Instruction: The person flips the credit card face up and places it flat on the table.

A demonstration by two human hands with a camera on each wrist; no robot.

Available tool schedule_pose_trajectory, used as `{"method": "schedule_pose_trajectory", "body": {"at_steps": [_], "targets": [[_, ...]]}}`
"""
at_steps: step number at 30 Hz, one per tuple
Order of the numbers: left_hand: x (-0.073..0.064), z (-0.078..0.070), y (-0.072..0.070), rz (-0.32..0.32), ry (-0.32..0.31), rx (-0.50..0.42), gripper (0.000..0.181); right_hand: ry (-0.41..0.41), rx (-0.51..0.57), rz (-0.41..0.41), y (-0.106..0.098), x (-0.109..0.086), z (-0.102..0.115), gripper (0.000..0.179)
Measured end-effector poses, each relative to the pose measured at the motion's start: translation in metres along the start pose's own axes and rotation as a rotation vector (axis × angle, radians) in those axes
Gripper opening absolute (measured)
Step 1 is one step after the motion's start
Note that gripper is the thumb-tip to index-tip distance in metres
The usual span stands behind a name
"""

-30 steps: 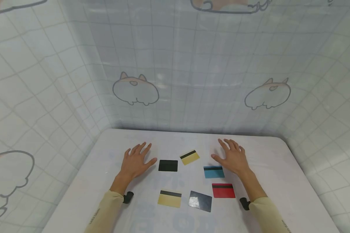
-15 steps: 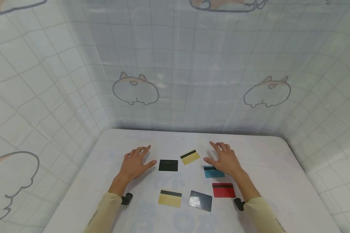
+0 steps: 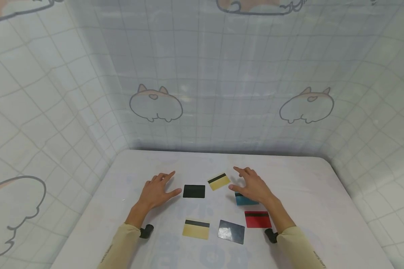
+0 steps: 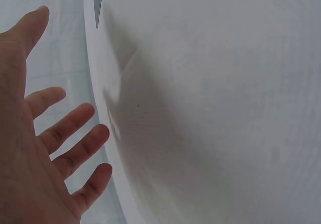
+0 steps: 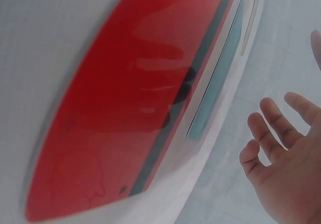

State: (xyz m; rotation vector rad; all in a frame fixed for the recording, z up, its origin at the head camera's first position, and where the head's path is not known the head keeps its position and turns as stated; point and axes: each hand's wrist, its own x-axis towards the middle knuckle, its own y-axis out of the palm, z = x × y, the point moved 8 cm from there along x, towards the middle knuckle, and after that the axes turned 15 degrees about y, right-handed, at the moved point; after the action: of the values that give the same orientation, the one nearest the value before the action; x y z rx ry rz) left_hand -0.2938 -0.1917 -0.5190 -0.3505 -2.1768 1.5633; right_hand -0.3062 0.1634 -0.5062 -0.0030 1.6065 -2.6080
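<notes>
Leftward is how the right hand has shifted since the earlier head frames; the left hand and the cards lie nearly as they were. Beneath both hands I see the white tabletop, bearing seven flat cards. Both hands are wide, fingers parted, and hold nothing.

The relation that matters, in my judgement, is that of the right hand to the tilted yellow card, which lies between the hands, left of the right thumb. I judge the right hand the nearer: its thumb tip is just beside the card's near right corner, though I cannot tell whether they touch. The card's long axis slants, its right end farther away; its right short edge faces that hand. The blue card is partly covered from my head view by the same hand. The black card, its long axis left to right, lies just beside the left thumb. Smallest, the dark stripe follows the tilted card's far long edge.
</notes>
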Motion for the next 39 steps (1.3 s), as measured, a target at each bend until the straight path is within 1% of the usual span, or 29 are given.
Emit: {"method": "schedule_pose_trajectory", "body": {"at_steps": [7,11,21,26,31,34,39], "targets": [[0.001,-0.001,0.005,0.038,-0.009,-0.021,0.085,0.029,0.027,0.082,0.008,0.004,0.008,0.084],[0.002,-0.002,0.005,0.042,-0.002,-0.028,0.083,0.031,0.030,0.118,0.013,0.005,0.016,0.083],[0.005,-0.008,0.007,0.061,0.027,-0.036,0.086,-0.033,0.076,0.174,0.024,0.010,0.037,0.081],[0.006,-0.010,0.009,0.059,0.029,-0.055,0.083,-0.077,0.079,0.217,0.033,0.012,0.048,0.081],[0.008,-0.013,0.010,0.073,0.028,-0.056,0.083,-0.113,0.063,0.261,0.042,0.013,0.060,0.082],[0.009,-0.015,0.011,0.080,0.030,-0.053,0.083,-0.125,0.059,0.282,0.046,0.013,0.065,0.082],[0.011,-0.015,0.014,0.090,0.033,-0.045,0.082,-0.121,0.071,0.311,0.051,0.015,0.071,0.081]]}}
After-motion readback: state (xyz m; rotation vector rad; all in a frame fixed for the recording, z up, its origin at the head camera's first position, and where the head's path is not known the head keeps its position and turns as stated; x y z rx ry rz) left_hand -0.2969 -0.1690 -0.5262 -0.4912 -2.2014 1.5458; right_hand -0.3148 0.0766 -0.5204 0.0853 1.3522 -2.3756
